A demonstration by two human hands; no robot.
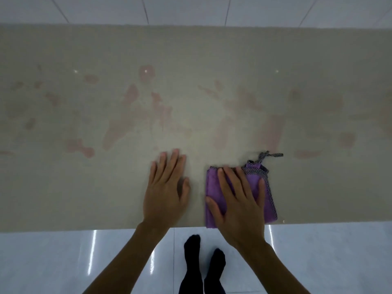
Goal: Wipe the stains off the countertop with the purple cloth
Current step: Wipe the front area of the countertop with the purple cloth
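Right hand (240,200) flat, pressing folded purple cloth (214,187) at surface (63,187) near edge; left hand (166,187) flat, empty; pink stains (131,96) beyond.

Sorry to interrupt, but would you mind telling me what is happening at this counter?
A person is about to wipe the beige countertop. The right hand lies flat on a folded purple cloth at the near edge, while the left hand rests flat on the bare surface beside it. Pinkish stains spread across the middle, beyond both hands.
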